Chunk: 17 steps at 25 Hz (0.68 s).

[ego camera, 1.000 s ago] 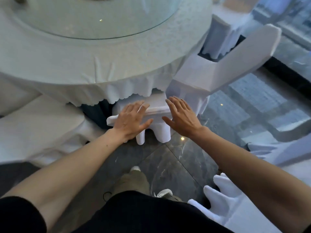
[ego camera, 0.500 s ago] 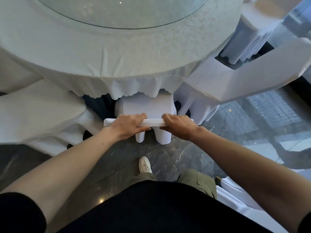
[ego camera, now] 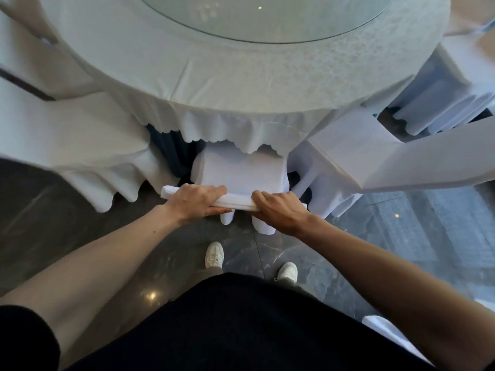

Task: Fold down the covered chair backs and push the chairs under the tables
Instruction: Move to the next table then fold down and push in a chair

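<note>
A white-covered chair (ego camera: 238, 170) stands in front of me, its seat partly under the scalloped hem of the round table (ego camera: 214, 76). Both hands grip the top edge of the chair back (ego camera: 241, 203), a white padded bar. My left hand (ego camera: 197, 202) holds its left part, fingers curled over the top. My right hand (ego camera: 278, 210) holds its right part. Two covered chair legs show below the bar.
Another covered chair (ego camera: 375, 162) stands close on the right, its back upright and leaning outward. A folded covered chair (ego camera: 72, 135) lies at the left. A glass disc (ego camera: 267, 17) tops the table. My feet (ego camera: 214, 254) stand on the dark marble floor.
My hands went from resting flat on the chair back to gripping its top edge. The chair has slid further under the tablecloth and I have stepped closer.
</note>
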{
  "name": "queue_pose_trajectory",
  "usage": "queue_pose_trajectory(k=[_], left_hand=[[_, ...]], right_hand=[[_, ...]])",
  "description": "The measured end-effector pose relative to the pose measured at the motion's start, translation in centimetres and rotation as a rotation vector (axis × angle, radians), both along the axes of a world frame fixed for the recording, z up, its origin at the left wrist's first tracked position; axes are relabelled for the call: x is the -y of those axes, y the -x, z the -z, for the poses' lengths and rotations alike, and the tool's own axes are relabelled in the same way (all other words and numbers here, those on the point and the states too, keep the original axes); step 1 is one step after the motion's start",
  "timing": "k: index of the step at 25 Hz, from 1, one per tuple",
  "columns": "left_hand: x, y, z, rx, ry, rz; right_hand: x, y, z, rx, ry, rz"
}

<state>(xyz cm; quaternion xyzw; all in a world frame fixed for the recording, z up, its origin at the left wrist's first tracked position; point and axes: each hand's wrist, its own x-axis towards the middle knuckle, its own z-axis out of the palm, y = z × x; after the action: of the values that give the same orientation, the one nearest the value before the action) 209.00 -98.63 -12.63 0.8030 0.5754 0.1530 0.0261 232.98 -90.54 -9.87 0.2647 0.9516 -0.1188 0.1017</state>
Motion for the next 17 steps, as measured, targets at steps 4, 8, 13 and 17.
queue_pose_trajectory(k=[4,8,13,17], left_hand=[[1.5,-8.4,0.2,-0.019,-0.059,-0.101],[2.6,-15.8,0.3,0.023,-0.033,-0.183],[4.2,-19.1,0.7,0.032,-0.040,-0.224],[4.2,-19.2,0.9,0.109,-0.060,-0.197]], right_hand=[[-1.5,-7.6,0.6,-0.023,-0.046,-0.122],[-2.9,-14.0,1.0,-0.118,-0.086,-0.215],[-2.5,-17.4,2.1,-0.248,-0.114,-0.256],[-2.6,-17.8,2.4,-0.340,-0.047,-0.228]])
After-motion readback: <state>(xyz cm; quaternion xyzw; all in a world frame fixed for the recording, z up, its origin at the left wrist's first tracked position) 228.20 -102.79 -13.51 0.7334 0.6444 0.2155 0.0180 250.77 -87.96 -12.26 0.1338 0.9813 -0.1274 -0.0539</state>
